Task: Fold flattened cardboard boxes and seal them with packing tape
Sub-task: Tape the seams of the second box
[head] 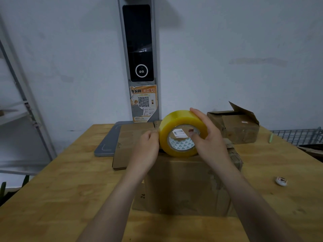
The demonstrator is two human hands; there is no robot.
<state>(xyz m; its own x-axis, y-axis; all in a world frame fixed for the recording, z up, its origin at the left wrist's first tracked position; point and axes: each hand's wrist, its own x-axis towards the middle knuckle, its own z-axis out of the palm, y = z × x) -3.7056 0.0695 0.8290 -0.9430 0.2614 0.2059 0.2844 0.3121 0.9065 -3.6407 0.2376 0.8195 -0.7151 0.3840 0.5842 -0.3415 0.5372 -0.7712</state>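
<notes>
Head view. A roll of packing tape (182,117), yellow and standing on edge, is held over the far top edge of a folded cardboard box (183,186); whether roll and box touch cannot be told. The roll is gripped by the right hand (208,138), with fingers laid over the outer rim and the thumb set inside the core. The left hand (148,147) is curled, its fingertips pinched at the roll's left rim; whether a free tape end lies between them cannot be told. The box stands on a wooden worktop (52,189). A flattened cardboard sheet (129,142) is seen just behind the box, lying partly on a grey tray (104,147). A second box (241,128), with one flap raised, is placed at the far right. A small round object (281,181) lies well apart, near the right edge. A grey column (155,49) with a QR-code poster (143,102) is set against the wall.
</notes>
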